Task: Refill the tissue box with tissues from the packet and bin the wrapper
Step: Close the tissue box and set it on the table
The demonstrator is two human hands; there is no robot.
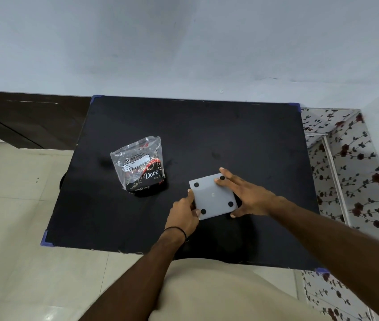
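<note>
A square grey tissue box [214,196] lies upside down on the black table [241,140], its flat base with black round feet at the corners facing up. My left hand [183,214] grips its left edge and near-left corner. My right hand [245,193] holds its right side, fingers spread over the far-right corner and thumb at the near-right corner. To the left and a little further away stands the tissue packet [141,165], a clear plastic wrapper with "Dove" printed on its black lower part. It is apart from both hands.
The table has blue corner guards [294,104] and stands against a pale wall. A floral-patterned cabinet [346,163] is at the right, a dark wooden unit [28,119] at the back left, and light floor tiles lie to the left.
</note>
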